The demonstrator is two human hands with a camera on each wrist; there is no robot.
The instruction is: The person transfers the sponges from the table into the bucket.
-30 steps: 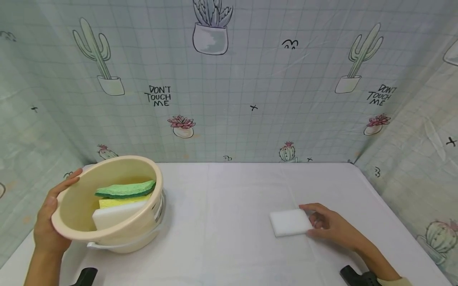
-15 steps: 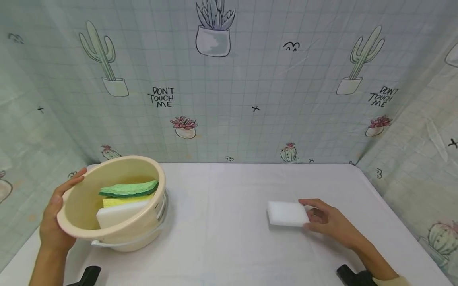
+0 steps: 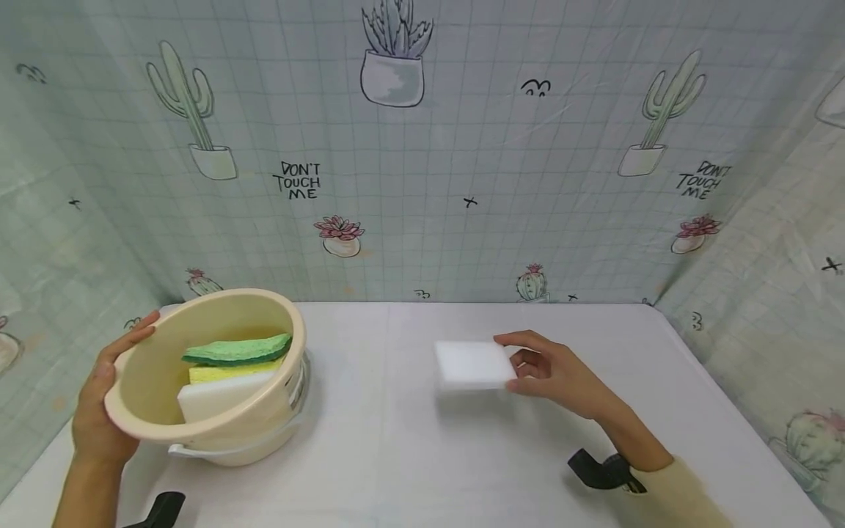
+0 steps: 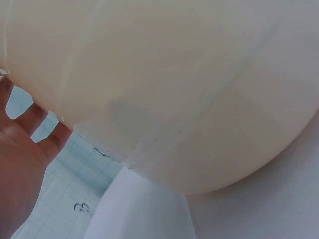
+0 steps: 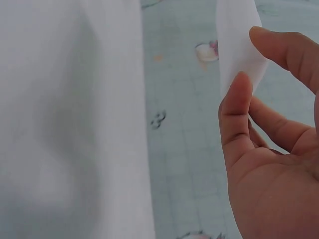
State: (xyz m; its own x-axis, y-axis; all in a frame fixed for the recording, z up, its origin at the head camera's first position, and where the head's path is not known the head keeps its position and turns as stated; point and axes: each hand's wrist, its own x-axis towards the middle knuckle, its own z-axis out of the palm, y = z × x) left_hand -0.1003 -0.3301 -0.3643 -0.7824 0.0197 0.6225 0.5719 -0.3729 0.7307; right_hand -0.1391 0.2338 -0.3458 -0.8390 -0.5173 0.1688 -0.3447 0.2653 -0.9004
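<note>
A cream bucket (image 3: 205, 312) leans toward me at the left of the table. My left hand (image 3: 102, 411) holds its left rim; in the left wrist view, the fingers (image 4: 52, 142) meet the edge of the bucket, and the thumb is hidden. Inside lie a green sponge (image 3: 238, 350), a yellow sponge (image 3: 231, 372) and a white sponge block (image 3: 221, 396). Right of the bucket, my right hand (image 3: 551, 370) pinches another white sponge block (image 3: 472, 364) by its right end, between thumb and fingers. A shadow below shows this block raised off the table.
White cloth covers the table (image 3: 409, 462). The bucket's white handle (image 3: 231, 449) hangs at its front. A curtain (image 3: 422, 147) printed with cacti stands behind and at both sides. A black strap mount (image 3: 601, 469) sits on my right wrist.
My right hand has lifted the white sponge block off the table and carried it leftward, toward the bucket. The left hand and bucket stay nearly still.
</note>
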